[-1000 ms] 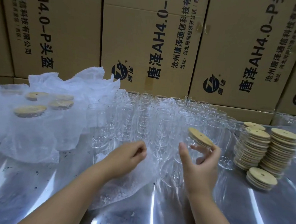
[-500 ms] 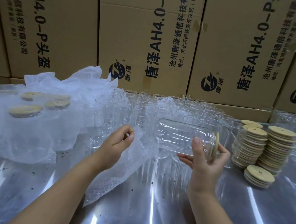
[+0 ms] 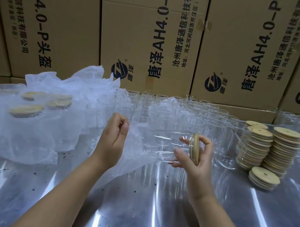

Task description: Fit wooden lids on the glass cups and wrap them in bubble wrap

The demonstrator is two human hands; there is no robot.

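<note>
A clear glass cup [image 3: 164, 144] lies on its side in the air, its wooden lid [image 3: 195, 148] fitted on the right end. My right hand [image 3: 194, 159] grips the cup at the lid end, fingers curled round it. My left hand [image 3: 114, 137] pinches the upper edge of a sheet of bubble wrap [image 3: 133, 159], which hangs under the cup's base end and trails down to the table. Several empty glass cups [image 3: 164, 111] stand in rows behind.
Stacks of wooden lids [image 3: 270, 150] sit at the right, with a short stack [image 3: 264, 177] in front. Wrapped, lidded cups [image 3: 27, 120] stand at the left. Cardboard boxes [image 3: 152, 40] wall off the back. The shiny metal table [image 3: 136, 212] stretches toward me.
The cup went from upright with the lid being set on it to lying sideways in my right hand. My left hand lifted the bubble wrap edge up toward the cup's base.
</note>
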